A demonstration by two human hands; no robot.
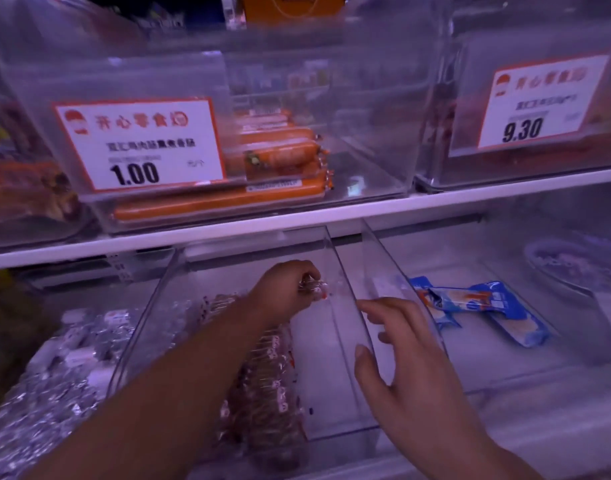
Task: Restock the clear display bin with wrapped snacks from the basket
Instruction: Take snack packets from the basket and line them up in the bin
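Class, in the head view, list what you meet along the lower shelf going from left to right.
Silver foil-wrapped snacks → clear display bin with left hand gripping a wrapped snack → right hand at the bin's right wall → blue packets.

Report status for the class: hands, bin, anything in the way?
Left hand grips a wrapped snack over the clear bin. Right hand open, fingers at the bin's right wall. Nothing blocking.
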